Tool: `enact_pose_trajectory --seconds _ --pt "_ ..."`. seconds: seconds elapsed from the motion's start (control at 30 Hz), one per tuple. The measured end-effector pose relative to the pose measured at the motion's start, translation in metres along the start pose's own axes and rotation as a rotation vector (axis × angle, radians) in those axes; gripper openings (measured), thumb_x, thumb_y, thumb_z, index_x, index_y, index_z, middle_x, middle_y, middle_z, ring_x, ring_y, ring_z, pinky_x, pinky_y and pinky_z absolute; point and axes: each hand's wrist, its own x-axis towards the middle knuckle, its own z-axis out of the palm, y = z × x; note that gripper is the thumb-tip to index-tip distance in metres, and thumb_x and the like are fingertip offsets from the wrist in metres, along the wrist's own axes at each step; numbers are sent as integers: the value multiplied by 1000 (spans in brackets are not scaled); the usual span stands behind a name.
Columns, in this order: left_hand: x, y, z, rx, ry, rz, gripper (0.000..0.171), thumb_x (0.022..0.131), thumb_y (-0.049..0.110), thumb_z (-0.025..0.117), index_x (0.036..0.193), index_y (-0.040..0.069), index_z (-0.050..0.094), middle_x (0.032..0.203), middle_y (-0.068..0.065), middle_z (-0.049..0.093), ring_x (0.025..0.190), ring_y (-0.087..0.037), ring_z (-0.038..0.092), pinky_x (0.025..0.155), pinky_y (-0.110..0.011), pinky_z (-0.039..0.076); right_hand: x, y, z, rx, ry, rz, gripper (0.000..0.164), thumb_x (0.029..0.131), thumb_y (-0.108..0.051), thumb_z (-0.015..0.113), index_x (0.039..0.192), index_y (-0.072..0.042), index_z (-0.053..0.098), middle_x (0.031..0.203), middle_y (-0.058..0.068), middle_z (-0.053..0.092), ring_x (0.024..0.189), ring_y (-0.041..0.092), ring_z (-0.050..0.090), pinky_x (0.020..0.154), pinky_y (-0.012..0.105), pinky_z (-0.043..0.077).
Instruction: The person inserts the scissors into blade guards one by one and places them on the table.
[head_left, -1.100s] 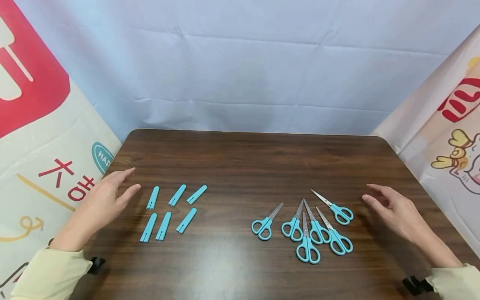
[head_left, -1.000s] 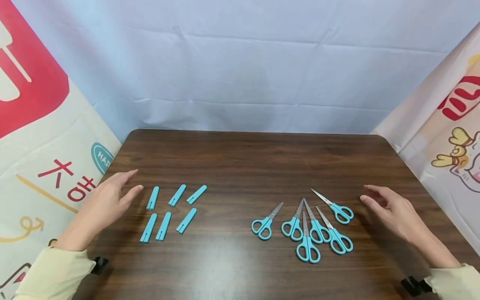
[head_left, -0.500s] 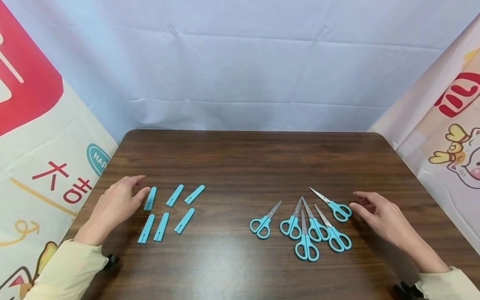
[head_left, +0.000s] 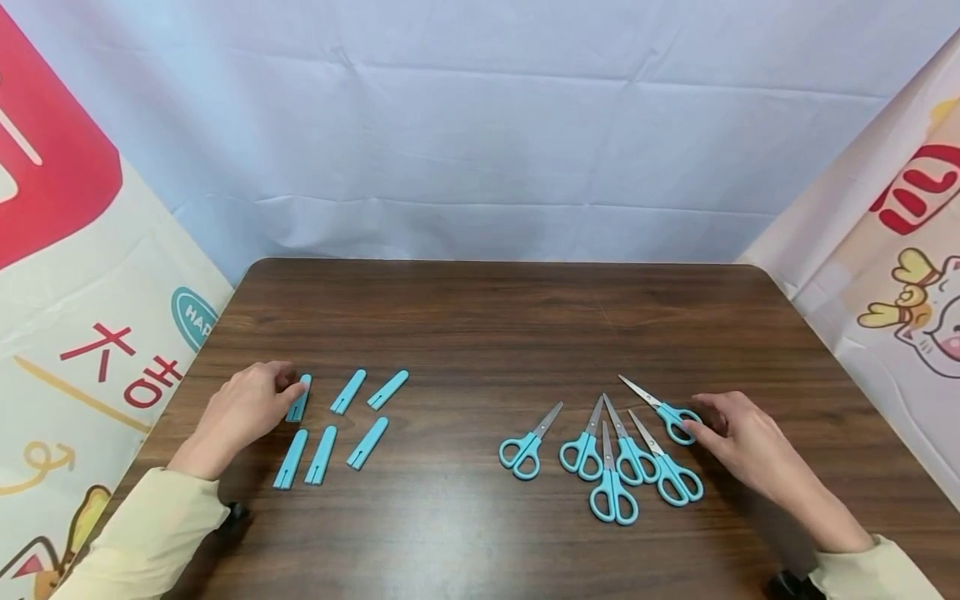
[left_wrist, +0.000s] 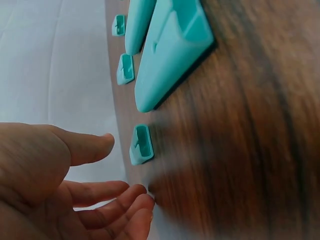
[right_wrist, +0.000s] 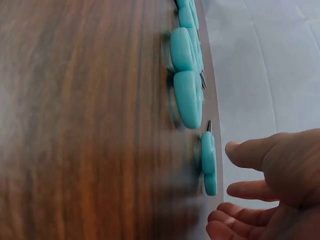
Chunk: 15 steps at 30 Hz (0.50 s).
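Note:
On the left of the head view, my left hand (head_left: 247,404) is beside the far-left turquoise blade cover (head_left: 297,408). Thumb and fingers are spread in the left wrist view, and that cover (left_wrist: 135,153) lies just beyond them with its hollow end showing. To the right, my right hand (head_left: 750,437) hovers by the handle loops of the rearmost turquoise-handled scissors (head_left: 678,423). Its thumb overlaps one loop in the head view, while the right wrist view has a gap between the fingers and the scissors (right_wrist: 207,155).
Several more blade covers (head_left: 321,455) lie in two rows near the left hand. Several scissors (head_left: 520,454) are grouped right of centre, blades pointing away. The dark wooden table (head_left: 450,333) ends at a pale cloth backdrop (head_left: 480,133); printed cloths hang at both sides.
My left hand has moved right to the far-left cover and lowered. My right hand has moved left to the rearmost scissors. Covers and scissors lie as before; the head view has shifted slightly.

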Motion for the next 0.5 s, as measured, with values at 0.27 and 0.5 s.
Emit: enact_pose_trajectory --seconds 0.27,0.5 --pt "4 4 0 10 -30 -20 40 102 31 68 124 -2 65 107 -19 65 91 -36 62 67 -49 51 3 -3 2 -18 -92 62 48 98 -29 75 125 9 64 104 20 61 84 27 55 66 43 46" --pt "9 9 1 -1 -62 -77 54 100 22 72 136 -14 55 112 -27 67 101 -43 64 82 -57 55 5 -5 4 -35 -117 70 51 97 -31 76 126 10 64 106 21 61 82 25 54 64 40 44"
